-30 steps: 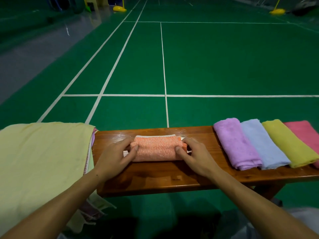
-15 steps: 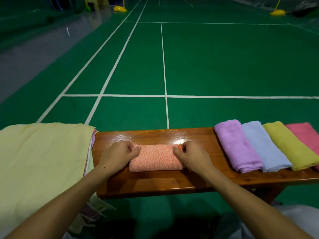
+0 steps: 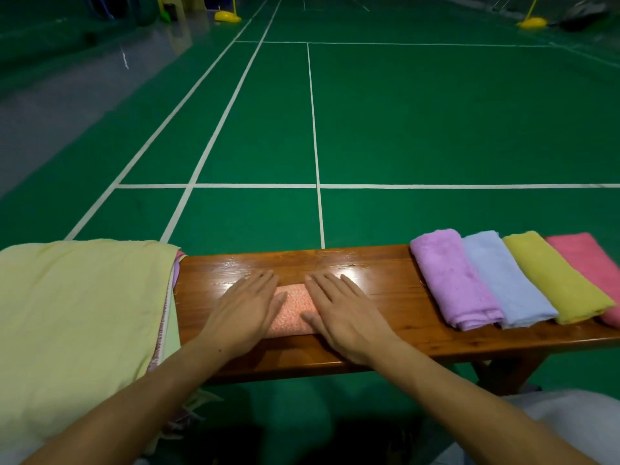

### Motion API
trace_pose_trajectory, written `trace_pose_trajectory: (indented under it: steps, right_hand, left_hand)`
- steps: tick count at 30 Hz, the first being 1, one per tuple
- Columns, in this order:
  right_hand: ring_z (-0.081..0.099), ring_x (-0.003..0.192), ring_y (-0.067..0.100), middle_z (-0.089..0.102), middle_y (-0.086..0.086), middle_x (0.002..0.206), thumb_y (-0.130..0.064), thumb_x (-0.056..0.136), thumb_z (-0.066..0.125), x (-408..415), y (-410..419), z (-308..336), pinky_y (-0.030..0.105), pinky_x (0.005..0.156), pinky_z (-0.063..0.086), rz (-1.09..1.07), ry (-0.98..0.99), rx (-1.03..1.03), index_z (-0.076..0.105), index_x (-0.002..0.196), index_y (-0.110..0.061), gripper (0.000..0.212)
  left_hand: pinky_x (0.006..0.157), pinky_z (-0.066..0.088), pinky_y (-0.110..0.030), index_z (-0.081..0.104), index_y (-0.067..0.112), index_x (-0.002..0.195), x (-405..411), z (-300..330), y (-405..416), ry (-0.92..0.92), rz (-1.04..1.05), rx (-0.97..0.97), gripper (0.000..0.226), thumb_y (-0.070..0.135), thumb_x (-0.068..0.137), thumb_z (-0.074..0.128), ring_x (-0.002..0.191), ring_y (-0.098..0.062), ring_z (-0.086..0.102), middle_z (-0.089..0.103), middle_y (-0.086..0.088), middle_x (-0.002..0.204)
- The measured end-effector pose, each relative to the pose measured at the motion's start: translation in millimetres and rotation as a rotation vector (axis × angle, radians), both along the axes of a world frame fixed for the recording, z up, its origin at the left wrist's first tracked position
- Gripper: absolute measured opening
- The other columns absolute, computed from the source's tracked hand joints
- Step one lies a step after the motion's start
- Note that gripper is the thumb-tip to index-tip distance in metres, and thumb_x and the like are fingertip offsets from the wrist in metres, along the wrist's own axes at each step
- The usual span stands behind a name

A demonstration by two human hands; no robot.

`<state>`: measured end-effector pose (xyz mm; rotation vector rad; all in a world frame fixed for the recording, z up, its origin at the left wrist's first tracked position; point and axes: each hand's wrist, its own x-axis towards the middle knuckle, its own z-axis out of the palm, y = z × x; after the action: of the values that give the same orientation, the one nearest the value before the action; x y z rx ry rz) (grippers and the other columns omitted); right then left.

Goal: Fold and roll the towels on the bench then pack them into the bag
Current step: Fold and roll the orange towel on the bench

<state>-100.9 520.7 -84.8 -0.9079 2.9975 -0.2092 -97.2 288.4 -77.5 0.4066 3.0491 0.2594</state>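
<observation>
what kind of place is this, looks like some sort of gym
Most likely an indoor badminton hall: a green court floor marked with white court lines, yellow post bases at the far end, and a wooden bench courtside.

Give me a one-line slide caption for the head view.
Both hands, left and right, press flat on the orange towel on the bench, beside four rolled towels.

Under my hands lies an orange towel (image 3: 292,310) with a fine white speckle, on the glossy brown bench (image 3: 385,290). Toward the bench's right end: lilac towel (image 3: 451,280), pale blue towel (image 3: 503,280), mustard-yellow towel (image 3: 553,280), pink towel (image 3: 590,263). At its left end, a pale yellow cloth (image 3: 77,313). Green floor (image 3: 436,122), white lines.
</observation>
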Motion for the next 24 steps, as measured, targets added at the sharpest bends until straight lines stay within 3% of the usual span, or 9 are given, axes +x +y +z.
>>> trace_pose_trajectory:
  steps: [2, 4, 7, 10, 14, 16, 18, 21, 24]
  right_hand:
    - [0.022, 0.159, 0.022, 0.026, 0.004, 0.172, -0.059, 0.111, 0.011, -7.4, 11.0, 2.9, 0.041, 0.13, 0.014, -0.058, -0.091, -0.016, 0.021, 0.166, -0.019, 0.069]
    - [0.039, 0.149, 0.023, 0.043, 0.003, 0.164, -0.058, 0.111, 0.014, -10.9, 19.2, 7.8, 0.042, 0.122, 0.034, -0.105, -0.062, -0.006, 0.035, 0.162, -0.02, 0.066]
    - [0.058, 0.116, 0.023, 0.067, 0.0, 0.131, -0.063, 0.108, 0.025, -6.4, 21.3, 13.3, 0.039, 0.091, 0.05, -0.152, 0.053, 0.03, 0.059, 0.142, -0.025, 0.061]
    - [0.064, 0.096, 0.017, 0.068, -0.006, 0.107, -0.079, 0.097, 0.036, -0.7, 18.2, 13.0, 0.04, 0.078, 0.056, -0.219, -0.071, -0.068, 0.059, 0.12, -0.03, 0.059]
    - [0.062, 0.079, 0.01, 0.067, -0.011, 0.09, -0.096, 0.081, 0.042, 0.9, 15.2, 16.7, 0.037, 0.069, 0.055, -0.221, -0.223, -0.102, 0.057, 0.102, -0.032, 0.069]
    - [0.063, 0.08, 0.01, 0.068, -0.011, 0.091, -0.096, 0.078, 0.045, -1.6, 13.3, 19.8, 0.034, 0.067, 0.052, -0.208, -0.24, -0.075, 0.059, 0.105, -0.03, 0.073]
    - [0.065, 0.087, 0.011, 0.07, -0.01, 0.103, -0.096, 0.076, 0.049, -4.1, 11.7, 21.6, 0.036, 0.074, 0.056, -0.207, -0.258, -0.141, 0.055, 0.117, -0.03, 0.078]
    - [0.058, 0.119, 0.009, 0.058, -0.009, 0.141, -0.087, 0.079, 0.061, -2.8, 9.4, 20.6, 0.04, 0.095, 0.056, -0.153, -0.339, -0.365, 0.038, 0.147, -0.031, 0.091]
    - [0.058, 0.126, 0.008, 0.049, -0.01, 0.152, -0.071, 0.086, 0.071, 5.1, 5.2, 20.6, 0.034, 0.097, 0.058, -0.09, -0.523, -0.647, 0.019, 0.157, -0.037, 0.094]
  left_hand:
    - [0.127, 0.011, -0.034, 0.028, 0.025, 0.166, -3.5, -1.4, -8.1, -0.02, 0.013, -0.024, 0.07, 0.063, 0.11, 0.012, 0.16, -0.014, 0.02, 0.027, 0.003, 0.173]
    - [0.127, 0.026, -0.042, 0.039, 0.027, 0.161, -6.3, -1.6, -15.8, 0.009, 0.044, -0.033, 0.07, 0.068, 0.108, 0.016, 0.155, -0.015, 0.033, 0.04, 0.003, 0.167]
    - [0.101, 0.052, -0.036, 0.062, 0.031, 0.134, -7.8, 1.9, -22.4, 0.128, 0.122, 0.078, 0.057, 0.071, 0.103, 0.034, 0.118, -0.011, 0.06, 0.068, 0.006, 0.13]
    - [0.075, 0.055, -0.028, 0.067, 0.032, 0.11, -12.1, 6.3, -24.4, 0.062, 0.186, 0.188, 0.055, 0.077, 0.098, 0.038, 0.088, -0.003, 0.062, 0.068, 0.013, 0.099]
    - [0.066, 0.051, -0.03, 0.063, 0.034, 0.087, -22.6, 2.1, -27.1, -0.056, 0.179, 0.205, 0.066, 0.094, 0.086, 0.036, 0.074, -0.003, 0.062, 0.066, 0.014, 0.082]
    - [0.063, 0.049, -0.032, 0.066, 0.03, 0.084, -30.0, -0.2, -28.9, -0.158, 0.151, 0.321, 0.071, 0.097, 0.078, 0.045, 0.068, -0.007, 0.062, 0.067, 0.01, 0.078]
    - [0.066, 0.051, -0.037, 0.068, 0.025, 0.09, -34.4, 2.1, -29.6, -0.268, 0.09, 0.51, 0.074, 0.095, 0.072, 0.054, 0.07, -0.006, 0.064, 0.07, 0.005, 0.084]
    - [0.084, 0.059, -0.053, 0.068, 0.019, 0.11, -35.8, 5.0, -27.8, -0.328, 0.026, 0.778, 0.068, 0.08, 0.078, 0.069, 0.094, -0.016, 0.071, 0.072, -0.002, 0.105]
    - [0.09, 0.059, -0.056, 0.066, 0.02, 0.111, -34.4, 15.9, -19.2, -0.357, 0.028, 1.025, 0.053, 0.062, 0.081, 0.079, 0.104, -0.029, 0.073, 0.072, -0.007, 0.112]
